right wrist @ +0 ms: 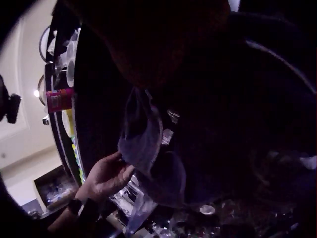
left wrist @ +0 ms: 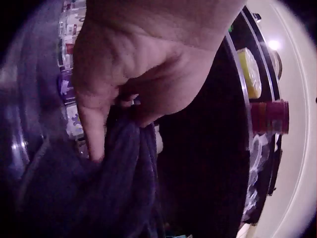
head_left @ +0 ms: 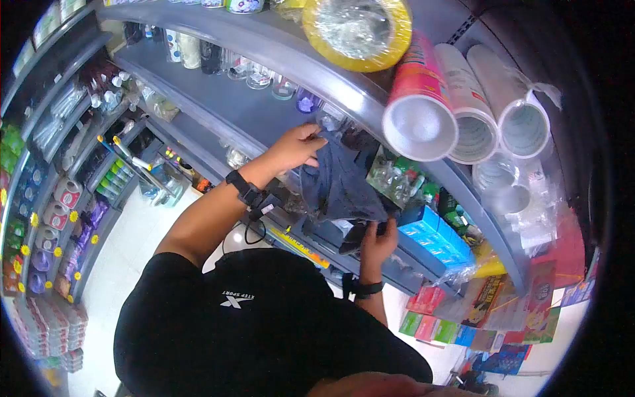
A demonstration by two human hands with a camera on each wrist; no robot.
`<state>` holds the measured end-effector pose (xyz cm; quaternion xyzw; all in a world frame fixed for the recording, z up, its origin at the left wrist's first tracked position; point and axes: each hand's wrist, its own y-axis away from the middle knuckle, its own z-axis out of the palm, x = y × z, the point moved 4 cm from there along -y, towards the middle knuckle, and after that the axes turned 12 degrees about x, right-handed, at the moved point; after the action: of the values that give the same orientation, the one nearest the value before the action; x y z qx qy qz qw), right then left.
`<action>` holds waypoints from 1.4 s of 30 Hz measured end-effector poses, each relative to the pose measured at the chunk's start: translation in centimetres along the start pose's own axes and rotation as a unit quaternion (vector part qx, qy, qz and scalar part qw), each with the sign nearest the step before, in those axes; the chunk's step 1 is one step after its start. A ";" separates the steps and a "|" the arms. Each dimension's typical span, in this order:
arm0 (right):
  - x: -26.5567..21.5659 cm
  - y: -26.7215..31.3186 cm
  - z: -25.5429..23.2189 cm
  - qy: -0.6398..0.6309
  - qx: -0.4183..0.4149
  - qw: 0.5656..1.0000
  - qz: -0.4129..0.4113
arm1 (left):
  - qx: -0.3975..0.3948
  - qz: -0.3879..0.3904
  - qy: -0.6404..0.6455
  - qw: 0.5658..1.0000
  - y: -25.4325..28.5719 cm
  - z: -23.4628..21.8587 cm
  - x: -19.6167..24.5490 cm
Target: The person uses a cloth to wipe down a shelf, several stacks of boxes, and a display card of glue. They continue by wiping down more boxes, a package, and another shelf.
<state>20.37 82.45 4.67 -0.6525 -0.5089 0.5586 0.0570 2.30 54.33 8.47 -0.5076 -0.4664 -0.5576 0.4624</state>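
Note:
A dark grey-blue cloth (head_left: pixel 337 178) hangs stretched between my two hands in front of the shelves. My left hand (head_left: pixel 294 149) pinches its upper left edge between thumb and fingers. In the left wrist view the cloth (left wrist: pixel 124 168) falls in folds below that hand (left wrist: pixel 133 74). Lower and to the right, my right hand (head_left: pixel 379 245) grips the cloth's bottom right corner. The right wrist view is very dark; there the right hand (right wrist: pixel 153 54) is a shadow at the top, with the cloth (right wrist: pixel 141 148) running down to the left hand (right wrist: pixel 106 176).
Shelf boards (head_left: pixel 264 63) curve close behind the cloth, with glass cups (head_left: pixel 258 76) on one. Large white rolls (head_left: pixel 526 126) and a pink tube (head_left: pixel 420 106) jut out at the upper right. Blue boxes (head_left: pixel 436 235) stand right of the right hand. A second stocked shelf (head_left: pixel 63 198) stands at left.

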 end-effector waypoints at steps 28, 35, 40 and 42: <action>-9.2 -4.6 7.9 -0.018 -0.314 0.934 -0.168 | 0.014 0.419 -0.465 0.780 1.6 -0.2 -1.8; -9.9 -4.9 12.7 -0.005 -0.448 0.868 -0.213 | -0.009 0.360 -0.475 0.803 -2.8 -2.5 -4.3; -11.7 -5.0 16.7 -0.015 -0.495 0.844 -0.205 | 0.027 0.325 -0.480 0.815 -5.6 -5.6 -4.4; -11.9 -5.2 17.9 -0.016 -0.496 0.843 -0.207 | 0.049 0.329 -0.474 0.815 -6.2 -6.1 -4.5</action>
<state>4.85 67.45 9.37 -0.4637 -0.8423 0.2177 -0.1676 -4.42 49.34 3.33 -0.8089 -0.4599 -0.0383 0.3643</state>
